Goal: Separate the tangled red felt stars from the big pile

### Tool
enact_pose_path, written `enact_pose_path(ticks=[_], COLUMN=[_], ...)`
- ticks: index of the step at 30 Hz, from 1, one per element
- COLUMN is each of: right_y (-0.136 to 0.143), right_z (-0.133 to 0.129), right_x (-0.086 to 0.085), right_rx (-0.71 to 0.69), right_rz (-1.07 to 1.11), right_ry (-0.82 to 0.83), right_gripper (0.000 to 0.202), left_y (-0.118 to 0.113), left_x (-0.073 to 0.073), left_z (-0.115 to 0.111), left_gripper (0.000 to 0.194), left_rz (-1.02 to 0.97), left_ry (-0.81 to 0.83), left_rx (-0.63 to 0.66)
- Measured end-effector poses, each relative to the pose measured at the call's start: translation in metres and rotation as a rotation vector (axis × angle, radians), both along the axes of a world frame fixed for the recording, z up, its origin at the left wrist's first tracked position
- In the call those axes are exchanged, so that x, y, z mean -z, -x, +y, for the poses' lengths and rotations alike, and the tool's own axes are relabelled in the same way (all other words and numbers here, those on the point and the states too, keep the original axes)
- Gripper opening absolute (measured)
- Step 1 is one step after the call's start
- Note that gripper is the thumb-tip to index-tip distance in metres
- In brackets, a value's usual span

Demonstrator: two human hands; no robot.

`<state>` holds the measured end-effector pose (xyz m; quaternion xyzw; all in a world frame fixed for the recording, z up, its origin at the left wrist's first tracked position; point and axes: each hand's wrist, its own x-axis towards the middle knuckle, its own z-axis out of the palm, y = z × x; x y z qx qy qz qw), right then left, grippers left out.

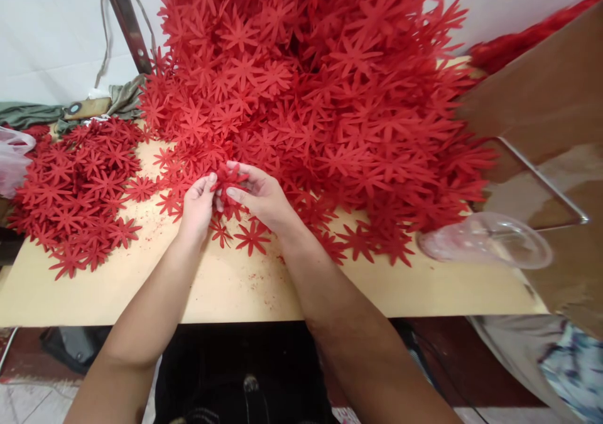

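Between my two hands is a red flower-shaped piece [230,178] with narrow petals. My left hand [198,203] pinches its left side with thumb and fingers. My right hand [264,196] has thumb and forefinger closed on its right side. A tall heap of similar red flowers [301,97] rises just behind my hands. Below them, a single red flower [253,237] lies flat on the pale table [221,292]. A smaller pile of red flowers [80,185] is at the left.
A clear plastic cup [490,240] lies on its side at the right, by a brown cardboard box [556,97]. A plastic bag [13,160] is at the left edge. Green cloth [32,115] and a metal post [125,22] stand behind. Red crumbs dot the table.
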<state>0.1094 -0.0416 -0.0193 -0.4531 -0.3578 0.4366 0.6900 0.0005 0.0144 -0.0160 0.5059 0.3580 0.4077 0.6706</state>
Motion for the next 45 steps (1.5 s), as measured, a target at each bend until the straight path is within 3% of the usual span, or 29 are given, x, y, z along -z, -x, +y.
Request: enact_pose_path(ticks=[4, 12, 18, 21, 28, 35, 39, 45], right_y=[-0.001, 0.003, -0.006, -0.008, 0.002, 0.004, 0.001, -0.003], right_z=[0.001, 0.005, 0.009, 0.007, 0.002, 0.005, 0.006, 0.004], right_x=[0.001, 0.003, 0.007, 0.006, 0.008, 0.009, 0.008, 0.003], right_rx=[0.033, 0.014, 0.276, 0.312, 0.229, -0.068, 0.04, 0.17], right_rz=[0.022, 0.035, -0.002, -0.095, -0.37, -0.147, -0.115, -0.157], right_ry=[0.024, 0.018, 0.076, 0.076, 0.013, -0.019, 0.076, 0.12], right_gripper=[0.028, 0.03, 0.025, 0.026, 0.035, 0.029, 0.024, 0.041], left_y=[-0.001, 0.0, 0.004, 0.004, 0.0, 0.003, 0.007, 0.009], left_x=[0.0, 0.015, 0.014, 0.009, 0.005, 0.003, -0.003, -0.008], left_z=[-0.005, 0.0, -0.003, -0.004, -0.003, 0.006, 0.008, 0.006], left_gripper=[0.04, 0.014, 0.025, 0.027, 0.032, 0.018, 0.014, 0.016], left_rz=[0.087, 0.175, 0.267, 0.261, 0.03, -0.135, -0.171, -0.18], left_ry=[-0.054, -0.343, -0.461, -0.478, -0.337, -0.081, 0.046, 0.118], left_rx=[0.04, 0.054, 0.025, 0.013, 0.03, -0.162, -0.238, -0.135])
